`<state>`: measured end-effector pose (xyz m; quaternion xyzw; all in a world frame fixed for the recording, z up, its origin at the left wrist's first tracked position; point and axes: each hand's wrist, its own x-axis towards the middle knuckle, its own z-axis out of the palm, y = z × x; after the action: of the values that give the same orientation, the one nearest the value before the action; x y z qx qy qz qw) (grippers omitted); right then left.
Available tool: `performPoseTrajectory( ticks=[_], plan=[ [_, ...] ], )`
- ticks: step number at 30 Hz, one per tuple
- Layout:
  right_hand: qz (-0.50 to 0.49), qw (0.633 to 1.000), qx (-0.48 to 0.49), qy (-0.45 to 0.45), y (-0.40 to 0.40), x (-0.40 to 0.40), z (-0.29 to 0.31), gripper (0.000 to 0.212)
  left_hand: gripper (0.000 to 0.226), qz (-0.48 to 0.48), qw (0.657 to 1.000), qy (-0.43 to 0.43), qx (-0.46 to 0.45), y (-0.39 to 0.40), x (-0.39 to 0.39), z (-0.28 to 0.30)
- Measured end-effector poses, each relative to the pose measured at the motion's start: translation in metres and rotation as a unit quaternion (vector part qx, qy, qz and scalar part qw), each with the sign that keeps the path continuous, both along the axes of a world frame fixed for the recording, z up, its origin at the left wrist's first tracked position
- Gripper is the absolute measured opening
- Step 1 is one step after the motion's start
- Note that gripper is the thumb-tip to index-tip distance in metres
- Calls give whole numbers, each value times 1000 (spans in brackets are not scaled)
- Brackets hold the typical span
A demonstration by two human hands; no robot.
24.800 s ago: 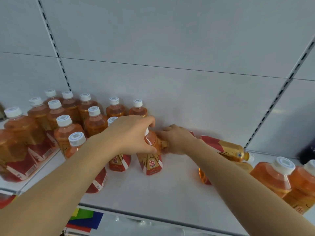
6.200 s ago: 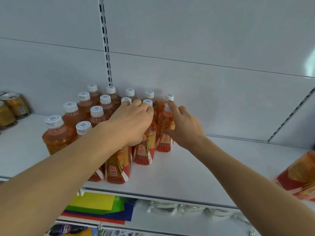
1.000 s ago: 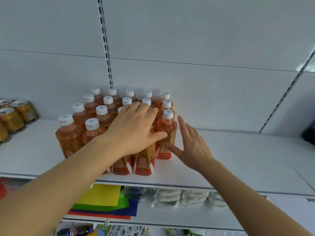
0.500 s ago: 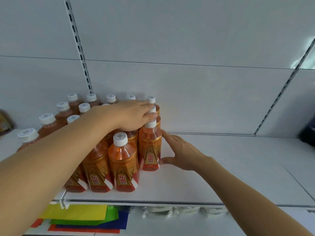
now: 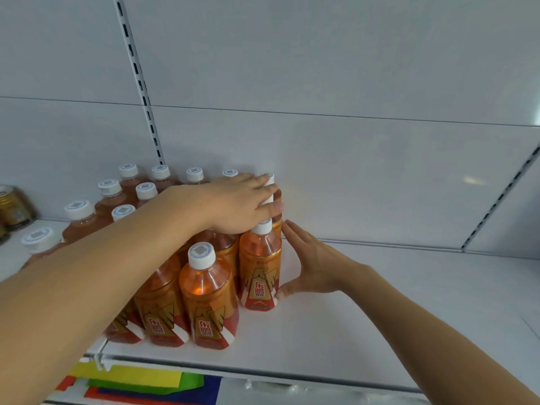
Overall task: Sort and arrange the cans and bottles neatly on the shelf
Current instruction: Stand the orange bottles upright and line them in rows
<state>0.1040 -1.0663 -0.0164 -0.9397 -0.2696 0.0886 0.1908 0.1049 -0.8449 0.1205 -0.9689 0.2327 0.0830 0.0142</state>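
A block of orange drink bottles (image 5: 163,229) with white caps stands upright in tight rows on the left part of the white shelf (image 5: 380,317), reaching from the back panel toward the front edge. The left hand (image 5: 236,206) lies palm down across the caps at the right side of the block, its fingers (image 5: 270,210) stretched flat and relaxed over the tops of the rightmost column, so its grip is released and merely rests on the caps. The right hand (image 5: 309,264) is set edge-on against the right flank of the block: its straight fingers point toward the back panel beside the rightmost bottle (image 5: 260,270), and the thumb touches that bottle's red label near the base; this grip is also released, pressing rather than grasping. Nearest the front edge stands another front bottle (image 5: 209,299), just left of and ahead of the rightmost one, with its label of red, gold and white facing out. At the far left edge of the shelf, well apart from the hands, gold cans (image 5: 14,206) are partly in view. A slotted upright rail (image 5: 140,80) runs up the grey back panel behind the bottles. Below the shelf's front edge lie coloured sheets (image 5: 140,384) in yellow, green, blue and red.
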Motion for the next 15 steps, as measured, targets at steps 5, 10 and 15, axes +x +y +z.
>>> performPoseTrajectory(
  ticks=[5, 10, 15],
  plan=[
    [22, 999, 21, 20, 1, 7, -3, 140, 70, 3, 1000, 9, 1, 1, 1, -2],
    [25, 999, 34, 21, 1, 9, -5, 140, 68, 7, 1000, 11, 2, -1, 1, -2],
    [24, 1000, 17, -2, 0, 4, 2, 143, 70, 11, 999, -14, -45, 5, -1, -1]
  ],
)
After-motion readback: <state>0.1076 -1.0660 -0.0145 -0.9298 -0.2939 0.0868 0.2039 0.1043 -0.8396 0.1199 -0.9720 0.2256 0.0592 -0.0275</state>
